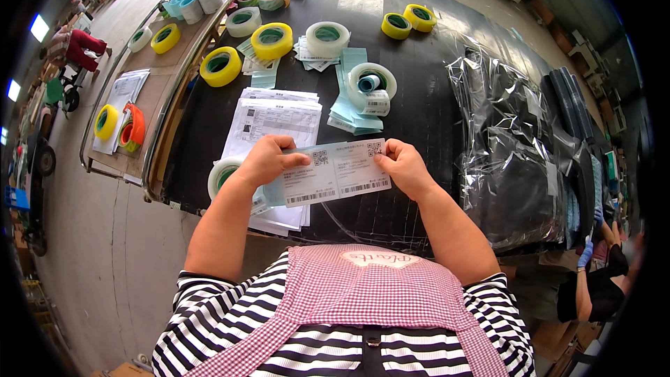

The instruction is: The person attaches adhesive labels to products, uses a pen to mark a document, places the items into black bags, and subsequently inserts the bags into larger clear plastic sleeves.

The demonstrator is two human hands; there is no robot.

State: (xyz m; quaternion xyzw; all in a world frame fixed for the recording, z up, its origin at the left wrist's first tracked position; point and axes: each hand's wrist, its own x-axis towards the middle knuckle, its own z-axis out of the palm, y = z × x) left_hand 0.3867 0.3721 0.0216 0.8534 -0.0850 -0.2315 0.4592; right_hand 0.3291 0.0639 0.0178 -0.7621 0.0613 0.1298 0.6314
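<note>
A white strip of two printed labels is stretched flat between my hands above the black table. My left hand pinches its left end, thumb on top. At the right end, my right hand grips the upper corner between thumb and fingers. A stack of printed sheets lies under and beyond my left hand. Beside my left wrist is a roll of clear tape, partly covered by the forearm. Farther off, another clear tape roll rests on folded pale-blue label strips.
Yellow tape rolls and more clear ones stand across the far table. Shiny plastic-wrapped black goods fill the right side. A metal-railed cart holds papers and an orange tape dispenser. At far right is a co-worker's blue-gloved hand.
</note>
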